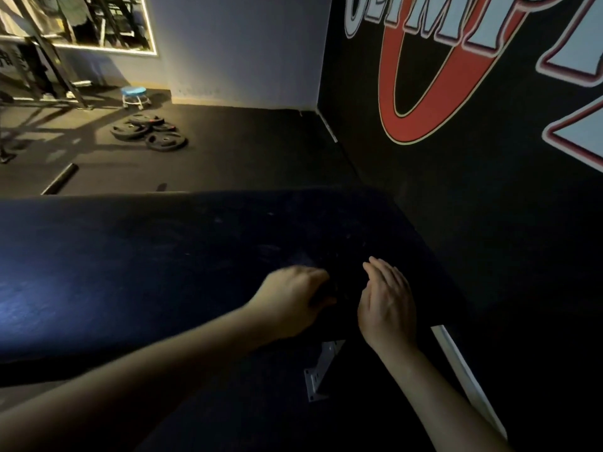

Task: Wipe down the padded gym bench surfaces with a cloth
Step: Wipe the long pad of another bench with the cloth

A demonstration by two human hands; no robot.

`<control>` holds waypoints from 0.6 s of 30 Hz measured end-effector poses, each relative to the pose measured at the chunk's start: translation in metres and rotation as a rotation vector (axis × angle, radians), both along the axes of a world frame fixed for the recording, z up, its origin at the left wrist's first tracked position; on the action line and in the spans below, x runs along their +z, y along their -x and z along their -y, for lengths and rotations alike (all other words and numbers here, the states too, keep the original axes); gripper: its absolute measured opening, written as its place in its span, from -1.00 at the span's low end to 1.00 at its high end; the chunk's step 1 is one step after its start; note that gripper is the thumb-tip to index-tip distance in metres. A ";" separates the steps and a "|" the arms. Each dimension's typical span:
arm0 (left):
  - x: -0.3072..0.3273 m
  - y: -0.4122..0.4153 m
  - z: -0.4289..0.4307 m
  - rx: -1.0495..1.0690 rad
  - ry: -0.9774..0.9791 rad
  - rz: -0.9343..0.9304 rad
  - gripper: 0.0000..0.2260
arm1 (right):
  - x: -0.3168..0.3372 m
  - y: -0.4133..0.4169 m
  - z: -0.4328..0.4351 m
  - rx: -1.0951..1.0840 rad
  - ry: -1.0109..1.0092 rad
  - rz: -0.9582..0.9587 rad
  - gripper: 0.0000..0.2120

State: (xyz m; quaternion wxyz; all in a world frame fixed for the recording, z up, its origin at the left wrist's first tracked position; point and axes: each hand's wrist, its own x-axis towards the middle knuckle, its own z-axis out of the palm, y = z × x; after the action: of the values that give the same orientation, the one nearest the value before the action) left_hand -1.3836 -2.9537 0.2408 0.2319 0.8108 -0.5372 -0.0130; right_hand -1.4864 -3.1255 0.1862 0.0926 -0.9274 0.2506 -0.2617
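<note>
- Left hand (293,298), lower middle of the head view: the fingers are curled round a dark bunch at their tips. I take that to be the cloth (328,293), but it's so dim I can't make out its edges.
- Right hand (386,305) is just beside it on the right, flat with the fingers straight and together, holding nothing. Can't tell if it's actually pressing on the pad or just over it.
- Bench pad (146,262): dark blue, with its long axis running left to right across the frame. Both hands are bunched at its right end, close to the black wall (473,223).
- So nearly all the unwiped padding lies to the left of the hands. I'd guess the next stroke wants to sweep left along the length, and the left hand is the one that has the cloth.
- Upper left of the frame: weight plates (148,130) on the floor, well apart from the bench.
</note>
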 end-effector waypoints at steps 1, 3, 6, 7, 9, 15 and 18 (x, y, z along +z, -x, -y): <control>0.002 -0.018 0.006 0.061 0.010 0.036 -0.78 | 0.001 0.000 0.000 -0.002 -0.004 -0.007 -0.60; 0.007 -0.066 0.023 0.250 0.010 0.031 -0.77 | 0.003 0.001 0.000 0.008 -0.009 -0.012 -0.58; 0.006 -0.090 0.038 0.260 0.002 -0.004 -0.77 | 0.014 0.004 0.012 0.075 -0.010 -0.025 -0.55; 0.003 -0.075 0.040 0.177 0.006 -0.037 -0.78 | 0.017 0.004 0.020 0.075 -0.008 -0.026 -0.57; -0.005 -0.030 0.033 -0.014 0.027 -0.034 -0.84 | 0.020 0.001 0.036 0.015 -0.036 -0.022 -0.63; -0.008 -0.088 0.068 0.007 0.096 0.146 -0.78 | 0.017 -0.007 0.039 -0.057 -0.079 0.014 -0.65; -0.008 -0.150 0.113 0.272 -0.011 0.154 -0.76 | 0.015 -0.006 0.039 -0.061 -0.080 0.033 -0.55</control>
State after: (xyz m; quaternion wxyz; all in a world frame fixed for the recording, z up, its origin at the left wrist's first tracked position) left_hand -1.2333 -3.0663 0.2324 0.1852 0.8760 -0.4384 0.0782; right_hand -1.4800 -3.1645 0.2016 0.1254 -0.9106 0.2874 -0.2693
